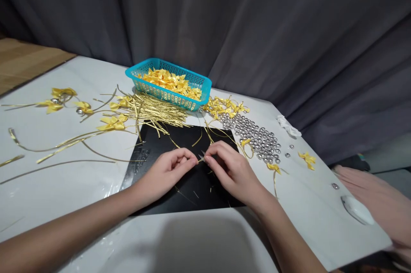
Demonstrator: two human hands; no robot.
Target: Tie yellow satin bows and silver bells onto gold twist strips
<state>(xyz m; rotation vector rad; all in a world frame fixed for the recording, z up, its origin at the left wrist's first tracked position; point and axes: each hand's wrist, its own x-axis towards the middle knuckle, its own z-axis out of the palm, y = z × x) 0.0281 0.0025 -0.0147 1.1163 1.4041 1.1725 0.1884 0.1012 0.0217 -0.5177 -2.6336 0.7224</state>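
The left hand (173, 165) pinched a gold cord (200, 160) at its fingertips; just right, the right hand (231, 169) gripped a small pointed tool (202, 155).

A dark grey curtain (192, 12) hangs in folds behind a white table (314, 221).

Gold cords (154, 108), yellow bows (112, 122), turquoise basket (206, 93), black mat (192, 187), silver pieces (257, 136)
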